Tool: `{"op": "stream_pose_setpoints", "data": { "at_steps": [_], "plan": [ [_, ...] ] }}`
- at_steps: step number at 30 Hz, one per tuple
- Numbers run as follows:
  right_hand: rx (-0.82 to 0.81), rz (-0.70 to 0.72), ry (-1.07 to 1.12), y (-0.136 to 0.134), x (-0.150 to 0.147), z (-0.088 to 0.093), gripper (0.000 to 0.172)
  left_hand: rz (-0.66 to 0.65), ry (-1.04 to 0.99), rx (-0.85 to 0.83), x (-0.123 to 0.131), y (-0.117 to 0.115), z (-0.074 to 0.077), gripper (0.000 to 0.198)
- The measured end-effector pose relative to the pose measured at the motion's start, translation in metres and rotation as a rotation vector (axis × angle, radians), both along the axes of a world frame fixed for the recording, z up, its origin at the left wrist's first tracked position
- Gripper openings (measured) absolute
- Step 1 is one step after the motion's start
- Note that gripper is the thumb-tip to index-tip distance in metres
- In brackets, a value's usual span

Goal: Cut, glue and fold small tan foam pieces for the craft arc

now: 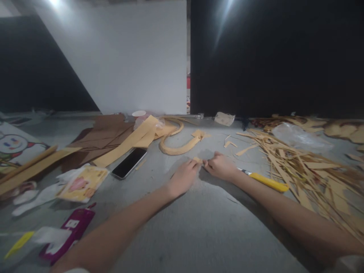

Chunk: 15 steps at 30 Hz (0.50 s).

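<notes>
Above the middle of the table, my left hand (186, 175) is closed, its fingertips pinching a small tan piece (198, 160) of thin sheet material. Close by on the right, my right hand (219, 167) is curled, with thumb and fingertips at the right end of that same piece. The fingers partly hide it. Beyond both hands lies a curved tan strip (182, 150) bent into a hook shape, with a few tan scraps (198, 133) at its end. A yellow-handled utility knife (269, 182) rests beside my right forearm, partly behind it.
At right is a heap of thin tan offcuts (301, 170) with a clear plastic bag (298, 136). To the left lie a phone (129, 163), brown sheets (99, 134), long tan strips (127, 142), a yellow tissue pack (83, 183) and a purple bottle (69, 233). Panels (136, 57) stand behind.
</notes>
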State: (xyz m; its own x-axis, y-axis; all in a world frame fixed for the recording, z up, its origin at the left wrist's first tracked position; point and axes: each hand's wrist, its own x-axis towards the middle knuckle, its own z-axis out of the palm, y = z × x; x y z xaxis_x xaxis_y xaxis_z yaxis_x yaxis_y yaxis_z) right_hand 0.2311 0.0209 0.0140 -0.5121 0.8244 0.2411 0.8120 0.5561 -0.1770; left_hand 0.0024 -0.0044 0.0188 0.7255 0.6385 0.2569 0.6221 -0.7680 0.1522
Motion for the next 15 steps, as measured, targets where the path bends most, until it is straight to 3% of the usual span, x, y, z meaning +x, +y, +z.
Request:
{"op": "stream_pose_setpoints", "data": {
  "at_steps": [5, 12, 15],
  "plan": [
    [-0.040, -0.049, 0.094, 0.0009, 0.0000, -0.0024, 0.054, 0.008, 0.000, 0.019, 0.0006, -0.0001, -0.0018, 0.051],
    [-0.019, 0.235, 0.143, -0.0025, 0.0004, -0.0043, 0.059, 0.042, 0.002, 0.027, -0.0020, -0.0006, -0.0023, 0.041],
    [-0.048, 0.280, 0.146, -0.0053, -0.0037, -0.0054, 0.057, 0.080, -0.017, 0.038, -0.0025, -0.0024, -0.0031, 0.044]
  ]
}}
